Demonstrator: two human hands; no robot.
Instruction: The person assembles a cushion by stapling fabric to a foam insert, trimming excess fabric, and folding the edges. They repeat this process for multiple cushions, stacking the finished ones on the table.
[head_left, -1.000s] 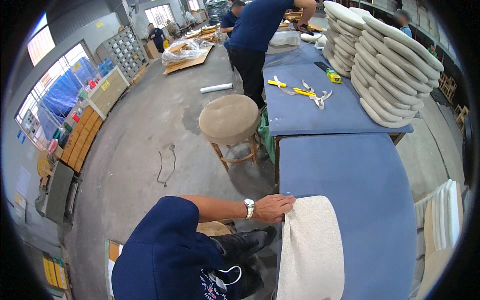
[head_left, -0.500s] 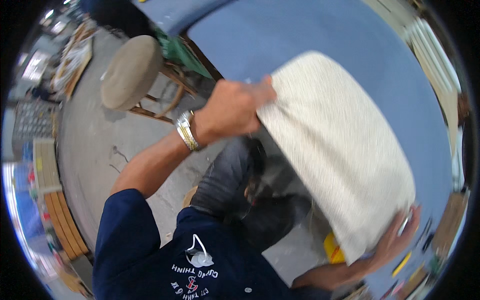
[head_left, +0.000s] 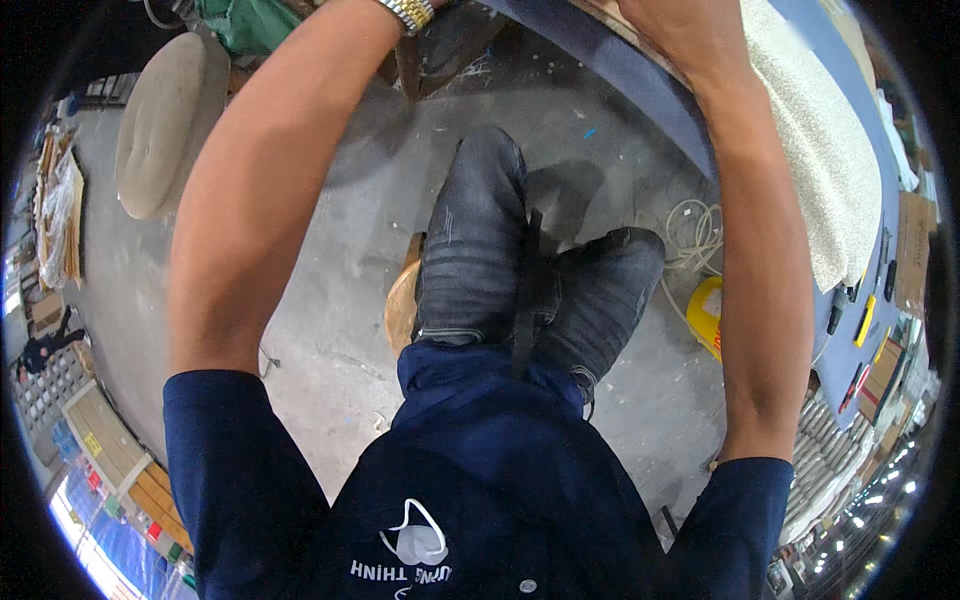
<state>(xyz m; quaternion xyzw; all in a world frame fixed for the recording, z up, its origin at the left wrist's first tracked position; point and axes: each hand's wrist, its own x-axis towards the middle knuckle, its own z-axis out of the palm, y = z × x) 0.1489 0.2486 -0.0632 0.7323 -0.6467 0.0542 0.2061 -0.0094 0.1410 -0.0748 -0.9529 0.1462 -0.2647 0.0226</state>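
Note:
A cream fabric-covered cushion or panel (head_left: 815, 150) lies on the blue-covered table at the upper right, partly behind my right forearm. My right hand (head_left: 685, 25) is at the top edge of the view, against the near edge of this cream piece. Its fingers are mostly cut off, so their grip does not show. My left arm reaches up past the top edge; only the wrist with its silver and gold watch (head_left: 407, 14) shows, and the left hand itself is out of sight.
The blue table covering (head_left: 640, 95) curves along the upper right, with a yellow-handled cutter (head_left: 866, 322) and other tools on it. A stool with a round beige padded seat (head_left: 170, 125) stands at left. A yellow object (head_left: 706, 310) and a coiled pale hose (head_left: 692, 235) are below the table.
The cream piece has gone from raised between both hands to lying farther up on the table. Both arms now stretch upward, and the view has tipped down toward my lap.

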